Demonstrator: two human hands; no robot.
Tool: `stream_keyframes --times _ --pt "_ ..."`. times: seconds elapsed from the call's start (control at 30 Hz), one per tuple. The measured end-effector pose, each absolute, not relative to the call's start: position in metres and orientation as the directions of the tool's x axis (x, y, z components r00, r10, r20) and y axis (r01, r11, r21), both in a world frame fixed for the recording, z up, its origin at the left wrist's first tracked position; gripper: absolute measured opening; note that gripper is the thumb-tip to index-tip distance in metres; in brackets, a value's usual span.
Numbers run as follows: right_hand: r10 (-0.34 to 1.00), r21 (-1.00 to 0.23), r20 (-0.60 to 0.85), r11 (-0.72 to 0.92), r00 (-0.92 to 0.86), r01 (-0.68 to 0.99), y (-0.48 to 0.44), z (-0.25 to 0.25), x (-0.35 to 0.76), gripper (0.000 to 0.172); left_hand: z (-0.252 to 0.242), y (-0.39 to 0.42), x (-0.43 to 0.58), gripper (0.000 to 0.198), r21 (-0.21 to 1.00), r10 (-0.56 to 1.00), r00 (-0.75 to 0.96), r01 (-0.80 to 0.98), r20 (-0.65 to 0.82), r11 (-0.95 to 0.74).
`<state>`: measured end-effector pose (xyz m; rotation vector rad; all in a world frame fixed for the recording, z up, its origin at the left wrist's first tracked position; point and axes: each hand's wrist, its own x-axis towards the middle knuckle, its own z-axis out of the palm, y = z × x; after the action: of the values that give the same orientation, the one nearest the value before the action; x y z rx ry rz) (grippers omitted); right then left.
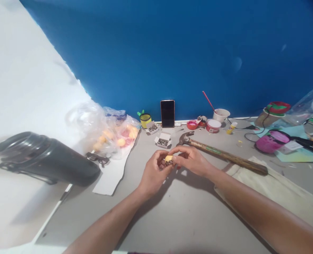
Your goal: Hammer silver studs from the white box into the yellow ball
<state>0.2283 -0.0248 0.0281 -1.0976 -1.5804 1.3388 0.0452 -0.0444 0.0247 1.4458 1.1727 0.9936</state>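
My left hand (pixel 154 173) and my right hand (pixel 190 160) meet above the grey table (pixel 177 211), fingers curled together around a small yellow ball (pixel 168 158). Tiny dark metal bits show against the ball under my fingertips; I cannot make out what they are. Just beyond my hands stand two small open boxes (pixel 163 140) of metal pins. A hammer (pixel 222 154) with a worn wooden handle lies to the right of my hands, its head near the boxes.
A clear bag of yellow and pink balls (pixel 114 135) lies at the left on white paper, with glasses (pixel 98 158) and a black cylinder (pixel 47 158). A phone (pixel 167 113) leans on the blue wall. Cups, small pots, cables and coloured paper crowd the right.
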Motion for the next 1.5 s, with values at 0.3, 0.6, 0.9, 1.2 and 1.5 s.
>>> stream_keyframes --times 0.3,0.6,0.9,1.2,1.5 --pt "0.97 -0.995 -0.062 -0.044 -0.235 0.084 -0.024 0.021 0.224 0.021 0.022 -0.046 0.048 0.028 0.976 0.972 0.236 0.214 -0.019 -0.032" --pt "0.97 -0.984 -0.145 -0.162 -0.197 -0.076 -0.023 0.017 0.22 0.029 0.018 -0.048 0.051 0.029 0.971 0.975 0.22 0.237 -0.024 -0.029" --pt "0.957 -0.961 -0.213 -0.241 -0.195 -0.136 -0.023 0.02 0.219 0.036 0.018 -0.049 0.053 0.031 0.978 0.977 0.212 0.204 -0.008 -0.036" --pt "0.93 -0.928 -0.259 -0.315 -0.262 -0.2 -0.022 0.017 0.221 0.04 0.029 -0.051 0.055 0.039 0.979 0.98 0.193 0.205 -0.051 0.01" --pt "0.917 -0.918 -0.191 -0.294 -0.351 -0.267 -0.02 0.015 0.224 0.042 0.022 -0.046 0.047 0.037 0.954 0.971 0.226 0.269 0.073 -0.135"
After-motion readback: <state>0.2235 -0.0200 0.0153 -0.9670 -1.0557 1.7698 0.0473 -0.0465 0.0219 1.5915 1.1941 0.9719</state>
